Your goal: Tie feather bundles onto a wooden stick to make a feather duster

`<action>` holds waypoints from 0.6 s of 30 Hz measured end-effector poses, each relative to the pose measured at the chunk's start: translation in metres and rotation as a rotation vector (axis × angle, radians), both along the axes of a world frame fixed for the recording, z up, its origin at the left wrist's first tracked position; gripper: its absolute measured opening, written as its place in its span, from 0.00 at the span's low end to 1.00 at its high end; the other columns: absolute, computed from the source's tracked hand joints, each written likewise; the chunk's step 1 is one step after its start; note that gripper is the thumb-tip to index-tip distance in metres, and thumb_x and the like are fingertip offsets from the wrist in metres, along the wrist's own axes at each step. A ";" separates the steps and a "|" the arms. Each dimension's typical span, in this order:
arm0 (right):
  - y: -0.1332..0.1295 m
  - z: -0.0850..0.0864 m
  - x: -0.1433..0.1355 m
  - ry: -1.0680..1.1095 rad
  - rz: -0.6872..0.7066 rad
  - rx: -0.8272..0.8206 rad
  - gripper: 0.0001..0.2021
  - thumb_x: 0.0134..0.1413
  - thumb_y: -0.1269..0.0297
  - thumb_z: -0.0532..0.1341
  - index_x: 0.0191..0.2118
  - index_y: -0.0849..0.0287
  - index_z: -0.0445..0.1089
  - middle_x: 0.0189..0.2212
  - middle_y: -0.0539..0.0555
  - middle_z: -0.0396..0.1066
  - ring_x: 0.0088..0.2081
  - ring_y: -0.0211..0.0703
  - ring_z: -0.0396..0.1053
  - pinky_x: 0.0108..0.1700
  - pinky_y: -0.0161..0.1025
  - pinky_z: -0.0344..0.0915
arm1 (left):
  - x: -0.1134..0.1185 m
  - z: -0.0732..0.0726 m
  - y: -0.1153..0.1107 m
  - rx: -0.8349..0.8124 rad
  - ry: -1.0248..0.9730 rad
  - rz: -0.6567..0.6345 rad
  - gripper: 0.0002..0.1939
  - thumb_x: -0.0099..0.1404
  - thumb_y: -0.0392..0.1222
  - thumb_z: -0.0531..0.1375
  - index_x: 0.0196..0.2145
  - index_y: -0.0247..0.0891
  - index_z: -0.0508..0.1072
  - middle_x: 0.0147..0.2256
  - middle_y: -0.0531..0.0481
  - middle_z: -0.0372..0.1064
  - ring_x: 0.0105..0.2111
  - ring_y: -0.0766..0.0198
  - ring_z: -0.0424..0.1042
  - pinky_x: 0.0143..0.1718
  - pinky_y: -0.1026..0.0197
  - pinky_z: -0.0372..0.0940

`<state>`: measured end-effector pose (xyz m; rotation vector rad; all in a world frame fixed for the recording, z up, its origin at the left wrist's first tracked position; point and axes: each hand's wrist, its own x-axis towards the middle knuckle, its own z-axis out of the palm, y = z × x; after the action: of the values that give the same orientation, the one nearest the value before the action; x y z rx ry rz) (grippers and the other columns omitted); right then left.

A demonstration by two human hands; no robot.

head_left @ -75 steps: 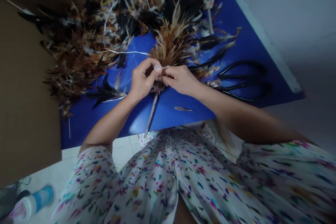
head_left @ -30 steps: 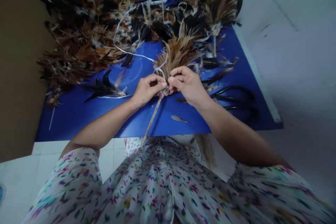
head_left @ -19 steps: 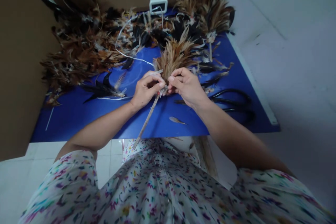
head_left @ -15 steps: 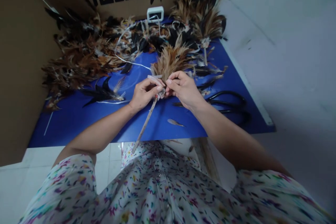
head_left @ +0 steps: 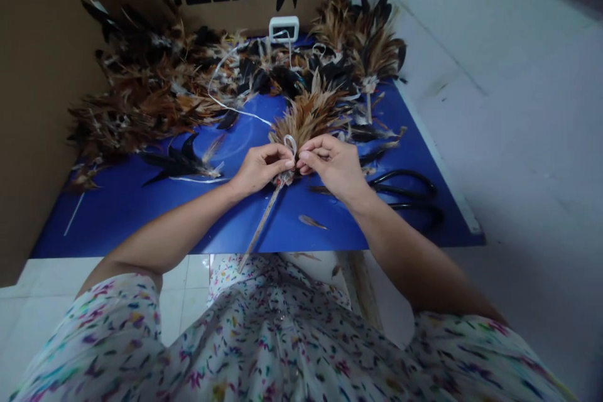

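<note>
A bundle of tan and brown feathers [head_left: 311,110] lies on the blue table, fanned away from me, bound to a thin stick [head_left: 259,226] that juts over the front edge. At the binding, my left hand [head_left: 266,166] pinches a white plastic ribbon [head_left: 290,143], which stands up in a small loop above the fingers. My right hand [head_left: 330,166] is closed close beside it, thumb against the forefinger at the base of the feathers. Whatever lies between the right fingertips is too small to make out. From the bundle a strand of ribbon runs back to the far left.
Heaped brown and black feathers [head_left: 151,97] cover the back left. A finished-looking feather bunch [head_left: 377,53] lies back right. Black-handled scissors [head_left: 405,182] rest by my right forearm. A white-framed device [head_left: 284,29] stands before a cardboard box [head_left: 235,16]. Loose black feathers [head_left: 181,160] lie left.
The ribbon at my left fingers, which lay flat and sideways, now rises in a loop. My hands stay at the binding, and the view has shifted slightly.
</note>
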<state>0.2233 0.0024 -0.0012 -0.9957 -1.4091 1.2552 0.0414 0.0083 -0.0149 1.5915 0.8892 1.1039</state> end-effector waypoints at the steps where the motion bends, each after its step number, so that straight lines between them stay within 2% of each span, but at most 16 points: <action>1: -0.001 0.000 0.000 -0.022 -0.002 0.017 0.13 0.49 0.56 0.69 0.32 0.60 0.69 0.23 0.50 0.73 0.24 0.36 0.72 0.31 0.36 0.73 | 0.000 -0.001 0.000 -0.024 0.000 -0.007 0.19 0.53 0.53 0.70 0.30 0.34 0.74 0.26 0.52 0.71 0.24 0.71 0.68 0.27 0.67 0.62; 5: -0.006 0.000 0.003 -0.110 -0.008 0.119 0.11 0.53 0.56 0.66 0.32 0.59 0.71 0.25 0.49 0.72 0.27 0.37 0.71 0.29 0.35 0.71 | 0.001 -0.002 0.001 -0.057 -0.015 0.017 0.22 0.50 0.54 0.72 0.30 0.35 0.68 0.24 0.55 0.69 0.22 0.73 0.66 0.25 0.69 0.61; 8: -0.008 0.001 0.006 -0.194 -0.036 0.253 0.10 0.55 0.56 0.66 0.32 0.58 0.72 0.29 0.50 0.70 0.27 0.36 0.68 0.26 0.34 0.67 | 0.001 -0.002 0.001 -0.030 -0.009 0.013 0.23 0.51 0.54 0.71 0.29 0.36 0.66 0.23 0.57 0.66 0.21 0.74 0.65 0.25 0.69 0.61; 13: -0.011 0.006 0.009 -0.372 -0.112 0.542 0.06 0.57 0.61 0.65 0.31 0.56 0.73 0.34 0.52 0.71 0.37 0.41 0.68 0.36 0.38 0.66 | -0.001 0.001 -0.004 -0.028 0.110 -0.020 0.17 0.57 0.52 0.67 0.30 0.34 0.71 0.23 0.54 0.69 0.19 0.73 0.65 0.22 0.67 0.59; 15: -0.012 0.008 0.007 -0.407 -0.106 0.592 0.05 0.58 0.62 0.64 0.31 0.55 0.73 0.33 0.52 0.71 0.37 0.42 0.68 0.38 0.40 0.66 | -0.002 0.003 -0.007 -0.013 0.167 -0.009 0.16 0.58 0.51 0.66 0.31 0.34 0.72 0.23 0.53 0.70 0.18 0.72 0.65 0.21 0.67 0.58; 18: -0.013 0.009 0.002 -0.402 -0.075 0.647 0.06 0.60 0.63 0.62 0.31 0.55 0.72 0.33 0.53 0.71 0.39 0.43 0.68 0.41 0.42 0.66 | -0.001 0.007 -0.009 0.093 0.259 0.025 0.15 0.59 0.50 0.66 0.29 0.35 0.73 0.22 0.54 0.71 0.20 0.71 0.66 0.23 0.67 0.58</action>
<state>0.2254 -0.0104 0.0077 -0.8504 -1.8986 0.4814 0.0400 -0.0011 -0.0076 1.8337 1.0417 0.9822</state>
